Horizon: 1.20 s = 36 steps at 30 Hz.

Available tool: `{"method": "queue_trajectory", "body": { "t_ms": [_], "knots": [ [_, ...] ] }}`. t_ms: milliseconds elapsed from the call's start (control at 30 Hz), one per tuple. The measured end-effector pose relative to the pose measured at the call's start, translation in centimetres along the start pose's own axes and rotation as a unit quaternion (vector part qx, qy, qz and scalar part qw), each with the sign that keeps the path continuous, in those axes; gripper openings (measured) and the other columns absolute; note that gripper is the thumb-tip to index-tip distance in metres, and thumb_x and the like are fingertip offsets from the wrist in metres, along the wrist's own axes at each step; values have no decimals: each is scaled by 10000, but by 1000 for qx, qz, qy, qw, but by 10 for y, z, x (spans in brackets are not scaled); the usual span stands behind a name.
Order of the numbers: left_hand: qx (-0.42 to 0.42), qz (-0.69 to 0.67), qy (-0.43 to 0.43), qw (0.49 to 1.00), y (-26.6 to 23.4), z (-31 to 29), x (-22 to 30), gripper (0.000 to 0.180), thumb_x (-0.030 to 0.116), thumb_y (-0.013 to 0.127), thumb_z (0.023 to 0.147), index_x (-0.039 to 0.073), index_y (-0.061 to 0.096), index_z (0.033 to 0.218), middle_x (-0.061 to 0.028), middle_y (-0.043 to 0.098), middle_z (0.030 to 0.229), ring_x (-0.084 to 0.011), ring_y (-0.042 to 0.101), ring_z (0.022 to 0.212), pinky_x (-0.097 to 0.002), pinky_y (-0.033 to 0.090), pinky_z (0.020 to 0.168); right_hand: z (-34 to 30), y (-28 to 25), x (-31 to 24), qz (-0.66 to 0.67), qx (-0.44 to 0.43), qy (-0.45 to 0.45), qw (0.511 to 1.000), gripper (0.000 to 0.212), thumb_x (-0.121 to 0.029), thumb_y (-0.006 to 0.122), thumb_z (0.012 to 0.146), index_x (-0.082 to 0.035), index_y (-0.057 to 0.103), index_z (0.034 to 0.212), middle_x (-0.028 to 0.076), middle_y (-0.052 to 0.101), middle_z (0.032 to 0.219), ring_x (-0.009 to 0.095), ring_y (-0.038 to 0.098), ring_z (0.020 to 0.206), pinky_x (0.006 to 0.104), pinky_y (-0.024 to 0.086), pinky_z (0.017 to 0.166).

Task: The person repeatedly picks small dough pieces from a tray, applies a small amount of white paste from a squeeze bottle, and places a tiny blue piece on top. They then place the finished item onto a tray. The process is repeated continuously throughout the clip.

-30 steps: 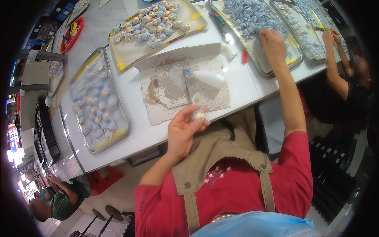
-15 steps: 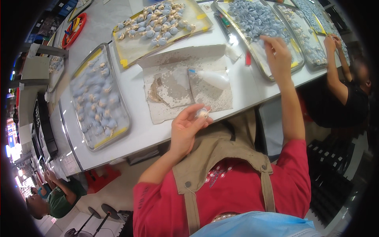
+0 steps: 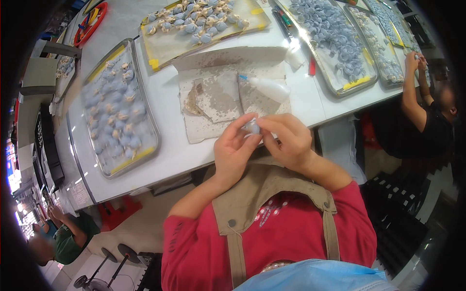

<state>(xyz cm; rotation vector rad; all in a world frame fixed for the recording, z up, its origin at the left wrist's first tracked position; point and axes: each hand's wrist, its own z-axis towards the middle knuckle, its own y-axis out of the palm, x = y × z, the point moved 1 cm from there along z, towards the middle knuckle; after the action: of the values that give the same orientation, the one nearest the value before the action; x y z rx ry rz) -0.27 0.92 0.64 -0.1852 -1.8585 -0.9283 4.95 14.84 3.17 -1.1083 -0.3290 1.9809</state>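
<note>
In front of my body, above the table's near edge, my left hand (image 3: 234, 154) pinches a small rounded blue-grey and whitish piece (image 3: 253, 127) between thumb and fingers. My right hand (image 3: 292, 143) meets it from the right, its thumb and fingertips closed on the same small piece; the fingers partly hide it. Just beyond lies a stained, unfolded cardboard sheet (image 3: 199, 131) with a white squeeze bottle (image 3: 269, 89) with a blue tip resting on it. To the right, a metal tray (image 3: 340, 90) holds many blue-grey cup-shaped pieces (image 3: 327, 36).
On the left lies a tray (image 3: 156, 145) of blue-and-cream pieces. A yellow-edged board (image 3: 154, 63) with similar pieces is at the back. Pens (image 3: 282, 18), a red object (image 3: 312, 66) and a red round basket (image 3: 104, 17) lie about. A co-worker's hands (image 3: 414, 62) work at the far right.
My right hand has come back from the right tray of cup-shaped pieces and joined my left hand at the small piece. The view has shifted slightly.
</note>
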Motion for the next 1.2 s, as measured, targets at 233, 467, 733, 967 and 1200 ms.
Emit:
{"method": "queue_trajectory", "body": {
  "t_ms": [233, 467, 733, 967, 1200],
  "knots": [
    [-12, 16, 37, 999, 2, -3, -1, 392, -40, 495, 878, -24, 412, 1261, -106, 485, 1205, -141, 509, 1045, -273, 428, 893, -11, -8, -3, 116, -39, 136, 983, 242, 38, 682, 683, -35, 626, 907, 97, 635, 860, 211, 632, 754, 270, 508, 627],
    [-47, 38, 9, 998, 5, -5, 2, 406, -46, 508, 874, -41, 408, 1267, -108, 488, 1220, -140, 510, 1047, -270, 418, 904, -21, -15, 4, 230, -43, 212, 949, 243, 38, 686, 688, -31, 626, 913, 94, 634, 870, 177, 638, 737, 247, 506, 630],
    [-40, 77, 36, 996, 8, -5, 0, 376, -42, 529, 866, -42, 460, 1235, -102, 531, 1174, -111, 520, 980, -238, 429, 846, -20, -18, -4, 122, -19, 111, 986, 225, 29, 695, 683, -26, 641, 894, 90, 625, 828, 191, 630, 698, 261, 512, 589],
    [-32, 205, 88, 974, 4, -5, 7, 312, -9, 578, 852, -21, 544, 1162, -72, 603, 1026, -46, 510, 772, -182, 434, 701, -11, -22, -12, 67, -9, 51, 996, 178, 27, 697, 695, -4, 643, 861, 104, 618, 782, 203, 612, 641, 267, 493, 542],
    [-20, 146, 65, 987, 4, -2, 2, 293, -10, 583, 847, -25, 558, 1139, -53, 615, 955, -61, 553, 796, -194, 453, 704, -11, -19, 14, 128, -51, 16, 990, 184, 1, 708, 678, -25, 640, 848, 85, 615, 783, 234, 605, 678, 303, 493, 586]
  ]
}}
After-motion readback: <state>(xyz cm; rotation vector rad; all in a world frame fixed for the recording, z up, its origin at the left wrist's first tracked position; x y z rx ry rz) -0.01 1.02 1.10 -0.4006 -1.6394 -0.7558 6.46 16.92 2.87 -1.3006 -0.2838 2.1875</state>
